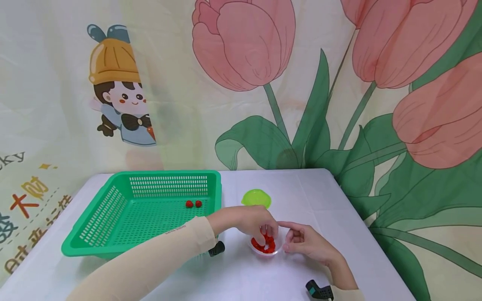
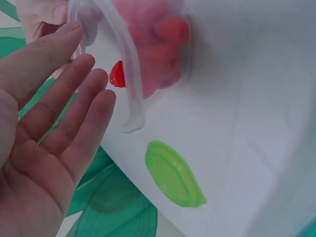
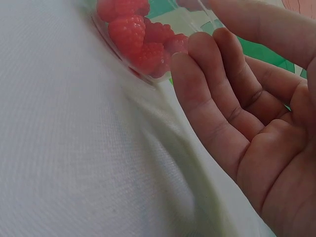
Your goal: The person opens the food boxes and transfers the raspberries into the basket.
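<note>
A small clear plastic bowl [image 1: 266, 253] of red raspberries [image 1: 269, 244] stands on the table in the head view. My left hand [image 1: 257, 223] reaches over it from the left, fingers pointing down at the berries. In the left wrist view its fingers [image 2: 81, 126] are fairly straight beside the rim, with no berry between them. One bright raspberry [image 2: 117, 75] shows past the rim there. My right hand [image 1: 306, 242] holds the bowl's right side between thumb and forefinger. In the right wrist view, its other fingers [image 3: 197, 84] bend beside the bowl wall.
A green slotted basket [image 1: 141, 246] stands on the left, with two red berries [image 1: 193, 204] inside near its right end. Behind the bowl lies a light green lid [image 1: 256, 197]. The white-covered table [image 1: 241, 284] meets a printed curtain [image 1: 180, 104] at the back.
</note>
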{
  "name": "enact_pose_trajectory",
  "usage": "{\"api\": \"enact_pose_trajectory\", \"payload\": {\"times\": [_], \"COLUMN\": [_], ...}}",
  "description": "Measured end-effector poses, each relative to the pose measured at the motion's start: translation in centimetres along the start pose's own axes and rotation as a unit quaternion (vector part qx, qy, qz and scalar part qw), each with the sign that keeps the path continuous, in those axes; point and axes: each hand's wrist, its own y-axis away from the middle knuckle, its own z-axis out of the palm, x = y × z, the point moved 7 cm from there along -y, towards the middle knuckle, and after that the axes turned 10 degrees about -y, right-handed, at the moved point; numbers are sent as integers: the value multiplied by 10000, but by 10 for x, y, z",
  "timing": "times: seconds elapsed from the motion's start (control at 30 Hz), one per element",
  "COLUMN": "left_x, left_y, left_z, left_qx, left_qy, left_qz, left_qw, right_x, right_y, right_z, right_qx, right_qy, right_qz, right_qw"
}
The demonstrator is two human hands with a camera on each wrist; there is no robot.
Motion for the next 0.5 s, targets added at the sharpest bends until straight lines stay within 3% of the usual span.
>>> {"api": "enact_pose_trajectory", "payload": {"times": [0.3,0.5], "left_x": [-6,-6], "left_y": [-8,-13], "left_z": [19,29], "left_qx": [-271,-311], "left_qy": [227,82], "left_qz": [188,352], "left_qw": [9992,9989], "right_x": [2,1], "right_y": [-1,-1], "right_z": [-1,0], "right_qx": [-31,-107], "right_qy": [11,-51], "right_qz": [-49,-121], "right_qw": [10000,9999]}}
